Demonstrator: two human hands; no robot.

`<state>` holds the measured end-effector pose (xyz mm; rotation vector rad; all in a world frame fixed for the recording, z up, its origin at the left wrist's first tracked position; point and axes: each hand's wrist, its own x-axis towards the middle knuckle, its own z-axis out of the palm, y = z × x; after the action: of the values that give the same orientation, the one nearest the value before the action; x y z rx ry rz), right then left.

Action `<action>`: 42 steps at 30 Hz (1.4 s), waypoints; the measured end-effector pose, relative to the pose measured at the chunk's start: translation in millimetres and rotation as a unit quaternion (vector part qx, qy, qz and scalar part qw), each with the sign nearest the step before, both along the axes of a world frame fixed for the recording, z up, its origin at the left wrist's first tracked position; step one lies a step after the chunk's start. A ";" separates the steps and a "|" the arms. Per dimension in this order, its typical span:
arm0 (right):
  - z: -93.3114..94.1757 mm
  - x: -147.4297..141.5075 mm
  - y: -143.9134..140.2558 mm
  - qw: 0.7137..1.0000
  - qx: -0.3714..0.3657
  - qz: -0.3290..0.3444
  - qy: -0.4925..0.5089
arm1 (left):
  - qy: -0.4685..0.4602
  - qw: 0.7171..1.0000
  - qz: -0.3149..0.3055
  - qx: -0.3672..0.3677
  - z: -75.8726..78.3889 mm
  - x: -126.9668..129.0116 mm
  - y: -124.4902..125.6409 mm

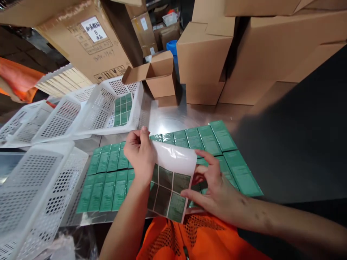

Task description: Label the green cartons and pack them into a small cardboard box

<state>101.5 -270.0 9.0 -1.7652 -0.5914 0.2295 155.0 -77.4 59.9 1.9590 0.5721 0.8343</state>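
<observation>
Over the metal table (169,115), left fingers (144,135) clamp a label sheet (165,177); right fingers (210,158), spread apart, touch its edge.

We get moderate indoor light, cool white on metal worktop (159,115), seemingly from overhead. Harshest glare: near-white hot spot on worktop just beyond green boxes (193,137). Small glints on shiny tops in far row; bright sheen on blank part of sticker sheet (180,180). Dark shadow beside small open carton (162,86). Right side sinks to near-black; we lose detail there. White basket (31,177) at lower left smeared by blur. Label (94,29) soft to us. Wide lens stretches, tilts shapes near edges.
</observation>
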 end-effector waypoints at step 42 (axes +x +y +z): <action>23.5 35.4 -50.4 0.920 -0.058 -0.176 -0.346 | 0.106 0.931 -0.238 -0.255 -5.0 -29.1 16.6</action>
<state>136.9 -320.4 32.5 -2.0236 -0.7464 -0.6519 125.9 -60.7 54.9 1.6042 0.3608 0.1448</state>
